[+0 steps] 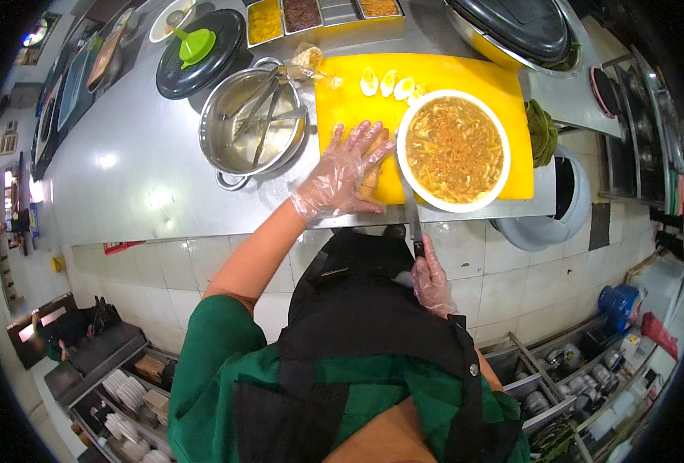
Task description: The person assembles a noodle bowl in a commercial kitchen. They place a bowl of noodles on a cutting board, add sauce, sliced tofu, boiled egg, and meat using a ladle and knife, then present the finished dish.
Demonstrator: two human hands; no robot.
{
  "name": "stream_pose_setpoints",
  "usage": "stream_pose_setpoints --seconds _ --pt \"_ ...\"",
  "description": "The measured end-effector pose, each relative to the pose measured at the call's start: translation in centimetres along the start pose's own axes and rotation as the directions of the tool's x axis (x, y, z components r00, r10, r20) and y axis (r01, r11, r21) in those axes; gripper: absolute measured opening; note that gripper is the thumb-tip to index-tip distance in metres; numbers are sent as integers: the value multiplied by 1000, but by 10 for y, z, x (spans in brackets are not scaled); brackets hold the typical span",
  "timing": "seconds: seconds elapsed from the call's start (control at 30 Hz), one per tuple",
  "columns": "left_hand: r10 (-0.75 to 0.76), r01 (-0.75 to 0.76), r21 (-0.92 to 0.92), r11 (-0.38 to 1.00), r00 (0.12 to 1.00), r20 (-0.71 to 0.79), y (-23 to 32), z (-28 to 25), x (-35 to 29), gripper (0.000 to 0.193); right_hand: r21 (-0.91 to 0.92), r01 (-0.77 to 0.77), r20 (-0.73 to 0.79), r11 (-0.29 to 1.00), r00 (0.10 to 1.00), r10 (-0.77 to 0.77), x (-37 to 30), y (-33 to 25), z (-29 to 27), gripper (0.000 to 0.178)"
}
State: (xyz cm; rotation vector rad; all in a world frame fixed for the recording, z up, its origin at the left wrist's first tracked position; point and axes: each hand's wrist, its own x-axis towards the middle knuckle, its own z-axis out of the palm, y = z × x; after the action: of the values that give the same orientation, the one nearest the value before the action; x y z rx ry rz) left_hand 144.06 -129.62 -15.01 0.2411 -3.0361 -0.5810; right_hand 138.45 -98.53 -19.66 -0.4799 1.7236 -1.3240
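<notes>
A yellow cutting board (465,73) lies at the table's front edge. My left hand (346,170), in a clear plastic glove, is spread flat with fingers apart over a tan, elongated piece of food (370,179), mostly hidden beneath it. Gloved too, my right hand (432,284) is closed round the dark handle of a knife (413,216). The blade points away from me, between the tan food and a white bowl (405,127) of noodles in brown sauce with orange crumbs (454,150). Several boiled egg pieces (388,82) sit behind the bowl.
Left of the board stands a steel pot (211,139) with utensils. Behind it are a black lid (173,77) with a green funnel (196,46), and steel topping containers (357,35). A large black-lidded pot (511,31) is at the far right. Beyond the right edge stands a grey bin (538,231).
</notes>
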Motion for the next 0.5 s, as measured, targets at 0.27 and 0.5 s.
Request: stream_pose_setpoints --seconds 0.27,0.5 --pt "-54 46 -69 997 991 -126 5 16 -1 105 180 -93 -16 979 995 97 20 -14 76 52" --pt "-49 -11 -252 968 972 -231 0 14 -4 101 376 -110 -20 920 992 127 12 -40 96 51"
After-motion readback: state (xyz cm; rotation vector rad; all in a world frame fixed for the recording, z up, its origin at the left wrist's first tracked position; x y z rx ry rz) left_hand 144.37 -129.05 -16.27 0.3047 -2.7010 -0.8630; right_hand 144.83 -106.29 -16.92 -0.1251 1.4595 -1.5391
